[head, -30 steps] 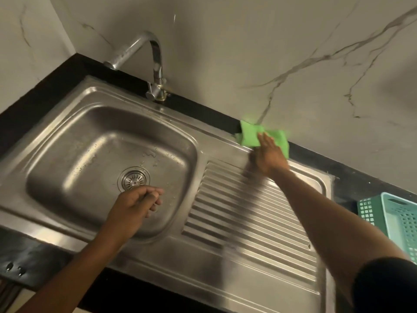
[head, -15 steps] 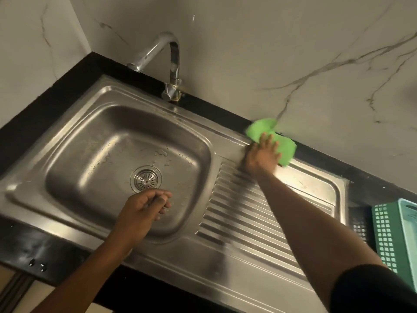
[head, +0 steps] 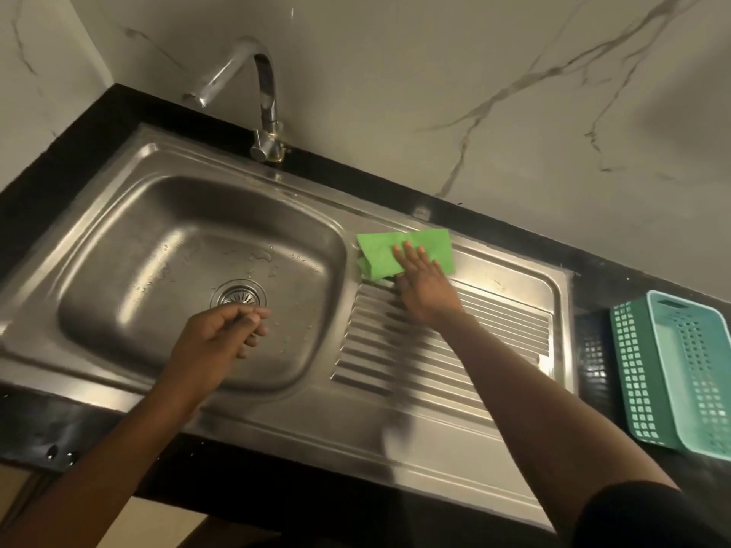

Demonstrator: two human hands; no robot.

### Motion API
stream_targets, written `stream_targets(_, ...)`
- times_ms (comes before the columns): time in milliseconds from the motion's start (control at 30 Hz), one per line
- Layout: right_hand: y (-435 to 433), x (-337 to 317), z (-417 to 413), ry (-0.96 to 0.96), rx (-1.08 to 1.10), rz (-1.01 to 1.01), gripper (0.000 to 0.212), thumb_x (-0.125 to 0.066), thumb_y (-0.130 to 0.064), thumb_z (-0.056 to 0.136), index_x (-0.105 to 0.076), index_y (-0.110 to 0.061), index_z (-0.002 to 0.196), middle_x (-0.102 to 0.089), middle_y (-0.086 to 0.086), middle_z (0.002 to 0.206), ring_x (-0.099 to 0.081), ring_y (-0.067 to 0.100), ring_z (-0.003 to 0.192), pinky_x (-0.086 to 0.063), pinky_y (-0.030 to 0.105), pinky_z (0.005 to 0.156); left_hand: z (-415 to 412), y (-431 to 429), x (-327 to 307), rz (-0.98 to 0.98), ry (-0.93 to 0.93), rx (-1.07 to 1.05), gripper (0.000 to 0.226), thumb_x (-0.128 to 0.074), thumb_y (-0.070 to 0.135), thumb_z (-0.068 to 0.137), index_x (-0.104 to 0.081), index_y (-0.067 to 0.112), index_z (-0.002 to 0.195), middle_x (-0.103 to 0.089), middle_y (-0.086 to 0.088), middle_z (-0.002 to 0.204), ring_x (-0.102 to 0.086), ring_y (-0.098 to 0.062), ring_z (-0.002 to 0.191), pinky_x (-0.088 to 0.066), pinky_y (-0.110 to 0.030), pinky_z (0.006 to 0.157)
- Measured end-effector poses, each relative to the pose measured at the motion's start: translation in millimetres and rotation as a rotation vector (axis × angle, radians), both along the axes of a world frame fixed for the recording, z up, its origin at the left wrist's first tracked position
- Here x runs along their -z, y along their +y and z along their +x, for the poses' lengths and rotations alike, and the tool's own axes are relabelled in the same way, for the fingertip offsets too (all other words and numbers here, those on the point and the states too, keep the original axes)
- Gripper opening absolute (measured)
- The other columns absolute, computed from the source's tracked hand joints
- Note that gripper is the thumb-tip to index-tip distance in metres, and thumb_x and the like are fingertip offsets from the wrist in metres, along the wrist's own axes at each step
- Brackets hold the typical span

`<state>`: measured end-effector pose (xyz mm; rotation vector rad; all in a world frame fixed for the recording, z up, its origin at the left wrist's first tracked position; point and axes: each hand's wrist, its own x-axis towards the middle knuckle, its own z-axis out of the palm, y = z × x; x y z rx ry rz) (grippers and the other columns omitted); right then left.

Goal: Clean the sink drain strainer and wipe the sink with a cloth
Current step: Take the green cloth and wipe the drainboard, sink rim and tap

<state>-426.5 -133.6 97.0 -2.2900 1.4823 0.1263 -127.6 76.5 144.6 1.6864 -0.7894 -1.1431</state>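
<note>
While the wiping proceeds, the scene reads as follows from the left. The steel sink (head: 118, 215) sits in a black counter (head: 71, 144), and its basin floor carries scattered water drops (head: 259, 257). The drain strainer (head: 238, 297) is seated in its hole at the middle of the basin floor; whether it is clean cannot be told at this size. The left hand (head: 219, 336) hangs over the near part of the basin, just beside the strainer, with its fingers loosely curled and nothing seen in them. The tap (head: 263, 92) stands at the far rim with its spout turned left over the basin, and no running water is seen.

Further right, the green cloth (head: 381, 253) lies folded on the flat far strip of the sink, at the far left corner of the ridged drainboard (head: 494, 334). The right hand (head: 425, 288) rests on it, fingers straight and slightly spread, pressing it flat. Plastic baskets (head: 672, 373) stand on the counter at the far right, apart from the sink.

Judgement: wiping is under way on the drainboard side, and the basin is wet and not yet done.

Risks noted:
- The cloth is held by flat pressure alone, so a fast stroke across the ridges could bunch it or let it slip from under the palm.
- A stroke leftward may carry it over the basin edge.
- A wide sweep rightward could knock the baskets.
</note>
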Motion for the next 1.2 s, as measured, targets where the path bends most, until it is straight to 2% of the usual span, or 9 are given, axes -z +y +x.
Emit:
stream_targets(100, 10, -5, -28, -0.017, 0.133, 0.015, 0.056, -0.03, -0.033, 0.113, -0.018, -0.029, 0.167, -0.009, 0.0, 0.176, -0.004, 0.025, 0.163, -0.009, 0.046, 0.132, 6, 7, 0, -0.003, 0.012, 0.006, 0.02, -0.057, 0.004, 0.102, -0.077, 0.008, 0.106, -0.074, -0.014, 0.089, -0.064, -0.021, 0.08, -0.053, -0.019, 0.062)
stream_targets(233, 16, -8, 10, -0.081, 0.372, 0.042, 0.054, -0.031, -0.03, 0.113, -0.028, -0.019, 0.165, -0.014, 0.007, 0.175, -0.008, 0.033, 0.162, -0.014, 0.052, 0.13, 11, 16, 0, -0.005, 0.024, 0.014, 0.021, -0.057, 0.004, 0.102, -0.077, 0.011, 0.105, -0.075, -0.011, 0.088, -0.065, -0.022, 0.08, -0.053, -0.027, 0.066)
stream_targets(333, 45, -3, 59, -0.058, 0.258, 0.019, 0.057, -0.032, -0.029, 0.111, -0.022, -0.018, 0.166, -0.012, 0.01, 0.175, -0.006, 0.036, 0.162, -0.012, 0.054, 0.13, 11, 22, 2, -0.005, 0.036, 0.019, 0.021, -0.058, 0.005, 0.102, -0.078, 0.013, 0.103, -0.076, -0.008, 0.086, -0.066, -0.021, 0.079, -0.053, -0.029, 0.068)
stream_targets(467, 95, 4, 111, -0.071, 0.048, 0.011, 0.058, -0.035, -0.03, 0.109, -0.026, -0.019, 0.165, -0.012, 0.006, 0.176, -0.002, 0.031, 0.163, -0.003, 0.054, 0.131, 7, 26, -2, -0.01, 0.056, 0.045, 0.021, -0.057, 0.003, 0.102, -0.077, 0.011, 0.103, -0.075, -0.004, 0.082, -0.065, -0.021, 0.079, -0.052, -0.034, 0.069)
stream_targets(567, 111, 4, 108, -0.04, -0.028, -0.022, 0.057, -0.035, -0.027, 0.109, -0.028, -0.018, 0.165, -0.015, 0.004, 0.175, -0.004, 0.027, 0.163, -0.004, 0.05, 0.132, 5, 26, -8, -0.024, 0.052, 0.072, 0.021, -0.057, 0.003, 0.102, -0.077, 0.009, 0.104, -0.075, -0.006, 0.084, -0.065, -0.02, 0.078, -0.052, -0.033, 0.069)
stream_targets(667, 126, 0, 79, -0.069, -0.027, -0.045, 0.06, -0.038, -0.025, 0.109, -0.023, -0.018, 0.166, -0.014, 0.004, 0.175, -0.007, 0.025, 0.163, -0.009, 0.045, 0.132, 7, 25, -13, -0.03, 0.051, 0.077, 0.02, -0.057, 0.004, 0.102, -0.077, 0.008, 0.106, -0.076, -0.009, 0.086, -0.065, -0.02, 0.079, -0.052, -0.032, 0.069)
stream_targets(967, 157, -20, -66, 0.016, 0.468, -0.05, 0.056, -0.038, -0.018, 0.111, -0.025, -0.009, 0.165, -0.017, 0.014, 0.174, -0.013, 0.031, 0.162, -0.012, 0.041, 0.131, 14, 33, -5, -0.028, 0.069, 0.096, 0.022, -0.059, 0.007, 0.102, -0.079, 0.016, 0.104, -0.077, -0.002, 0.083, -0.067, -0.018, 0.078, -0.053, -0.033, 0.07)
stream_targets(1100, 153, -12, -26, 0.007, 0.687, -0.054, 0.056, -0.035, -0.022, 0.111, -0.026, -0.005, 0.163, -0.018, 0.017, 0.173, -0.014, 0.038, 0.16, -0.017, 0.054, 0.128, 14, 39, 1, -0.021, 0.073, 0.112, 0.023, -0.059, 0.007, 0.102, -0.079, 0.02, 0.102, -0.077, -0.002, 0.084, -0.067, -0.015, 0.076, -0.054, -0.032, 0.069)
stream_targets(1200, 155, -5, 19, -0.029, 0.691, -0.051, 0.059, -0.035, -0.026, 0.11, -0.022, -0.009, 0.165, -0.013, 0.011, 0.175, -0.009, 0.036, 0.161, -0.012, 0.056, 0.128, 10, 41, 5, -0.015, 0.069, 0.132, 0.024, -0.06, 0.009, 0.102, -0.079, 0.023, 0.101, -0.078, -0.002, 0.085, -0.068, -0.015, 0.077, -0.054, -0.03, 0.068)
